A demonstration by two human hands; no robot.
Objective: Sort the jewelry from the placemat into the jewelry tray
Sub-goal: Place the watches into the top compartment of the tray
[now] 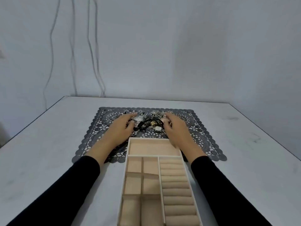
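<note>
Pale grey counter, head view; dark grey lace-cut rectangular placemat lies across its middle. Jewelry sits as one tangled heap of silver chains, watches and beads at the placemat's centre, towards its far edge. Within the heap: round-faced silver metal watch at left; black beaded bracelet in the middle; small square-faced watch at the near right.

Beige velvet-lined jewelry tray with a cream rim stands nearest the camera; its far end overlaps the placemat's near edge. It has one wide far compartment, two columns of small square cells at left and a column of ring rolls at right.

Left hand rests against the heap's left side, fingers relaxed and nearly straight, thumb beside the round watch. Right hand flanks the right side, fingers bent at the heap's edge; whether they pinch a piece cannot be told, detail too blurred. Both arms in black sleeves; thin cables hang down the wall behind.
</note>
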